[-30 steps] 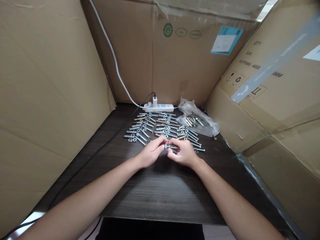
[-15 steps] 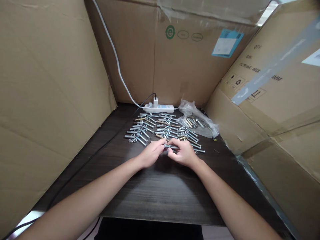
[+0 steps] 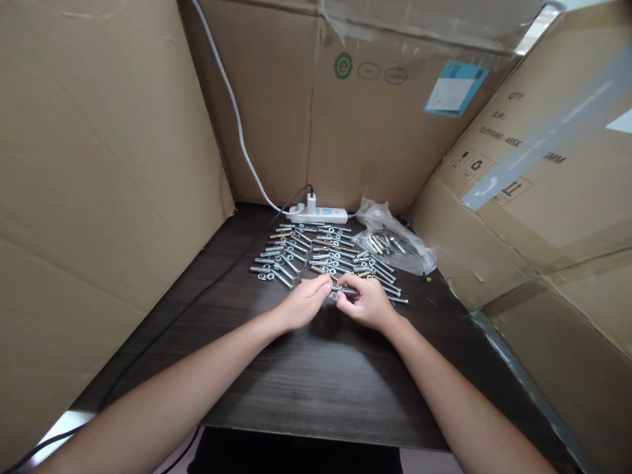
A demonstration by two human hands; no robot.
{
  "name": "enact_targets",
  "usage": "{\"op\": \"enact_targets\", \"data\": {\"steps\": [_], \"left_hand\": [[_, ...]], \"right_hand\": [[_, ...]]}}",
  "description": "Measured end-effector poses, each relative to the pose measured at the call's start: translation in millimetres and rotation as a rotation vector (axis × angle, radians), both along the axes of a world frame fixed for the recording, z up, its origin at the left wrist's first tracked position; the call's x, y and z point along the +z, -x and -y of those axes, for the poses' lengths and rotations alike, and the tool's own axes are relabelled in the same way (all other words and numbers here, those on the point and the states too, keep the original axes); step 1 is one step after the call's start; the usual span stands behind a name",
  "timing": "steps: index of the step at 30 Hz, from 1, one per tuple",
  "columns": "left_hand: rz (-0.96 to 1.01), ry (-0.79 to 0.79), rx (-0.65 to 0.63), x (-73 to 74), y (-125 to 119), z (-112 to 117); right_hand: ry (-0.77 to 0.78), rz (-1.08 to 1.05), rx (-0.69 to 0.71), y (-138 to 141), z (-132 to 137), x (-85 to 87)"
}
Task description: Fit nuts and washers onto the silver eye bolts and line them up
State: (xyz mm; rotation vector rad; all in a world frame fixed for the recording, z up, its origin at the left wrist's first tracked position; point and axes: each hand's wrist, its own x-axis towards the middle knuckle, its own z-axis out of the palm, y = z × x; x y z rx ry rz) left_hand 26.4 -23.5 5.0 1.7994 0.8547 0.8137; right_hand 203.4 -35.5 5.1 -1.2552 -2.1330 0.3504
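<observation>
My right hand (image 3: 369,305) pinches a silver metal bolt (image 3: 348,290) between thumb and fingers, and the bolt lies roughly level, pointing at the other hand. My left hand (image 3: 307,304) is closed with its fingers pressed together, its tips beside the bolt's left end. Whatever those tips may hold is hidden. A small metal ring (image 3: 333,296) shows just under the bolt, between the two hands. Right behind the hands, rows of bolts (image 3: 284,276), metal sleeves (image 3: 260,268) and washers (image 3: 270,276) lie on the dark table (image 3: 296,388).
A white power strip (image 3: 326,215) with a plugged-in charger stands at the back. To its right lies a clear plastic bag (image 3: 415,257) with more bolts. A black cable (image 3: 197,289) crosses the table on the left. Cardboard walls (image 3: 385,151) enclose the left, back and right.
My left fingertips have closed up and drawn slightly away from the bolt's end. My right hand still holds the bolt. The whole view has shifted a little.
</observation>
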Motion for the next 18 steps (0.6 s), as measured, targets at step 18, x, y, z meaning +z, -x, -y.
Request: {"op": "enact_targets", "data": {"steps": [18], "left_hand": [[0.510,1.034,-0.103,-3.0,-5.1,3.3]], "right_hand": [[0.003,0.003,0.054,2.8,2.6,-2.0]]}}
